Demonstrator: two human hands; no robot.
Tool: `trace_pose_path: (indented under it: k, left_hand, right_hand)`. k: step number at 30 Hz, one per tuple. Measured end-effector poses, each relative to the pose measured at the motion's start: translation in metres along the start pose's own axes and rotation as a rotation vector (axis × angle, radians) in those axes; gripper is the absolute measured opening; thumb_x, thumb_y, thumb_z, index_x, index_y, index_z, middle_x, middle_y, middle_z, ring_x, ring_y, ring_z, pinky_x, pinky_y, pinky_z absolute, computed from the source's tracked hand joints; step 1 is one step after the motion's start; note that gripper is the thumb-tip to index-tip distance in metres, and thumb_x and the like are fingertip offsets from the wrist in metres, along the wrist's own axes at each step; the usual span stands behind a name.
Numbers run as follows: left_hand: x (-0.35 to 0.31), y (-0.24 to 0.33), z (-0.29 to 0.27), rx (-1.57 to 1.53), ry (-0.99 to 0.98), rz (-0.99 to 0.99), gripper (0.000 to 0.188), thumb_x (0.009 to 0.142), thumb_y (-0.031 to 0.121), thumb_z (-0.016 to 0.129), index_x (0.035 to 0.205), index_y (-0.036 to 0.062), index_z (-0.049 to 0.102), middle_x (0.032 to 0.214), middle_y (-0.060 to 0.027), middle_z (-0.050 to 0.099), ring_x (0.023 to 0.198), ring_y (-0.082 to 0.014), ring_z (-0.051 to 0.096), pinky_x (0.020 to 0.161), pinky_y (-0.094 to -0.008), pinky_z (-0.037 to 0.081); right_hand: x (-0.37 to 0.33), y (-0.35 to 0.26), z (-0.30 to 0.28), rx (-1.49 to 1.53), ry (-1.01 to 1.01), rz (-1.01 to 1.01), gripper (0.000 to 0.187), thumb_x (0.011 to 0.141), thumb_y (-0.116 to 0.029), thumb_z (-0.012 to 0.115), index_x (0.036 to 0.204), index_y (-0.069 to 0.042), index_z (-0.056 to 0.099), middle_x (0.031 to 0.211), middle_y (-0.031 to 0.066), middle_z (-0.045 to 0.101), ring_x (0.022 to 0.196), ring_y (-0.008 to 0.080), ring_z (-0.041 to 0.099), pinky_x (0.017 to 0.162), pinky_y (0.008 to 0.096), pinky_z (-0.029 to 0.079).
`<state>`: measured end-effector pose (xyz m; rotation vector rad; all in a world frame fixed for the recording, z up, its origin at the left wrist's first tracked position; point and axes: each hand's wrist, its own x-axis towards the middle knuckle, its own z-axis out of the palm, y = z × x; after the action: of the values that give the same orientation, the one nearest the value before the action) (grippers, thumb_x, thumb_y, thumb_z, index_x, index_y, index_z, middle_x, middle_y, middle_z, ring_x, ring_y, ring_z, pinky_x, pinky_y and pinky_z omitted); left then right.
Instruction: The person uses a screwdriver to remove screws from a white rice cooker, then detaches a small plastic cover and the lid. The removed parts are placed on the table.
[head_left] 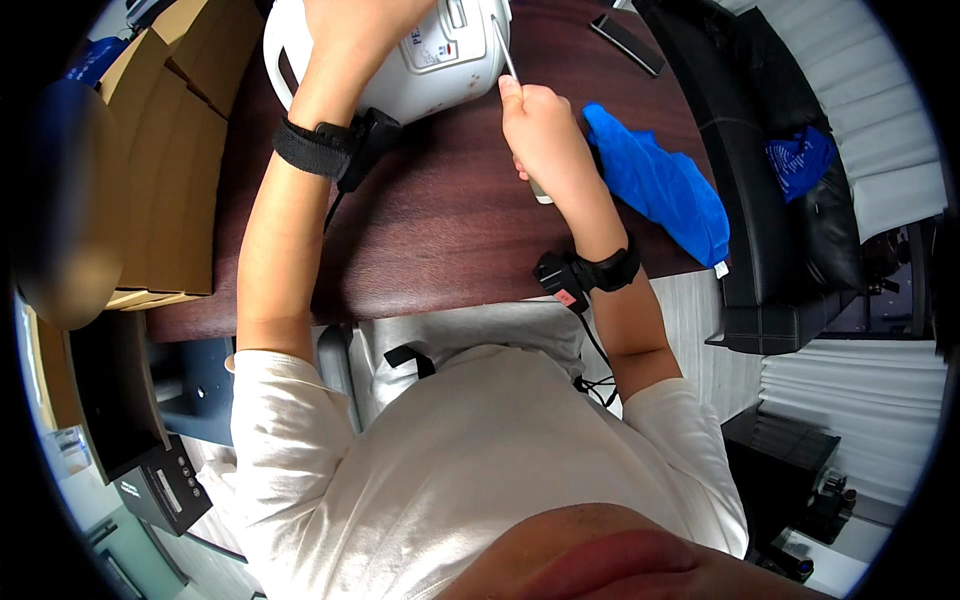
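The right hand [540, 125] is clenched around a thin tool [507, 60]: its metal shaft sticks up from the fist and meets the right side of a white rice cooker [430, 65], while the pale end of its handle shows below the fist. The left hand [355, 30] lies on top of the cooker, pressed against its lid; its fingers run off the upper edge of the picture, so I cannot tell whether they grip or lie flat. Both wrists wear black straps with small black boxes and cables.

The cooker stands at the far edge of a dark wooden table [440, 230]. A crumpled blue cloth [665, 185] lies just right of the right hand. A flat black device [627, 42] rests further back. Cardboard boxes [170, 150] are stacked along the table's left side.
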<state>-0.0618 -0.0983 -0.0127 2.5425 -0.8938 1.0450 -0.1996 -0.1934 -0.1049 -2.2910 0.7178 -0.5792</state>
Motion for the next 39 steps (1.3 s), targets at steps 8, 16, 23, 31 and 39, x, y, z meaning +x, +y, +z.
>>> trace_pose_path:
  k: [8, 16, 23, 31, 39]
  left_hand:
    - [0.014, -0.011, -0.001, 0.016, -0.117, -0.003, 0.051, 0.09, 0.049, 0.038, 0.11, 0.0134, 0.069, 0.11, -0.0146, 0.065, 0.108, -0.0305, 0.058, 0.096, -0.0558, 0.034]
    - [0.014, -0.009, -0.011, 0.036, -0.167, -0.01, 0.053, 0.09, 0.05, 0.037, 0.115, 0.0146, 0.067, 0.113, -0.0127, 0.065, 0.109, -0.0281, 0.059, 0.097, -0.0527, 0.036]
    - [0.019, -0.009, -0.01, 0.058, -0.267, -0.022, 0.053, 0.091, 0.051, 0.036, 0.117, 0.0164, 0.067, 0.115, -0.0141, 0.064, 0.109, -0.0296, 0.06, 0.097, -0.0507, 0.037]
    - [0.033, -0.007, -0.012, -0.069, -0.391, -0.023, 0.056, 0.091, 0.053, 0.035, 0.116, 0.0138, 0.067, 0.116, -0.0154, 0.065, 0.112, -0.0317, 0.059, 0.101, -0.052, 0.036]
    - [0.05, -0.022, 0.006, -0.07, -0.392, -0.019, 0.066, 0.088, 0.06, 0.041, 0.119, 0.0064, 0.064, 0.123, -0.0216, 0.059, 0.117, -0.0353, 0.055, 0.102, -0.0516, 0.035]
  right_hand:
    - [-0.006, 0.007, -0.006, 0.495, -0.292, 0.221, 0.053, 0.1, -0.043, 0.037, 0.067, -0.002, 0.046, 0.052, 0.006, 0.048, 0.037, 0.0155, 0.051, 0.036, 0.0306, 0.044]
    - [-0.041, 0.034, 0.009, 0.5, -0.375, 0.431, 0.05, 0.099, -0.043, 0.038, 0.072, -0.002, 0.047, 0.054, 0.0057, 0.047, 0.037, 0.0161, 0.05, 0.035, 0.032, 0.044]
    - [-0.036, 0.041, 0.026, 0.516, -0.403, 0.397, 0.048, 0.1, -0.045, 0.037, 0.074, -0.005, 0.045, 0.056, 0.0027, 0.046, 0.036, 0.0131, 0.046, 0.033, 0.0289, 0.042]
    - [-0.029, 0.043, 0.029, 0.555, -0.356, 0.402, 0.048, 0.1, -0.045, 0.037, 0.076, -0.004, 0.046, 0.056, 0.0028, 0.046, 0.037, 0.0133, 0.047, 0.034, 0.0296, 0.043]
    - [-0.02, 0.039, 0.032, 0.597, -0.416, 0.395, 0.05, 0.1, -0.041, 0.036, 0.076, 0.001, 0.048, 0.056, 0.0068, 0.048, 0.039, 0.0164, 0.053, 0.035, 0.0318, 0.045]
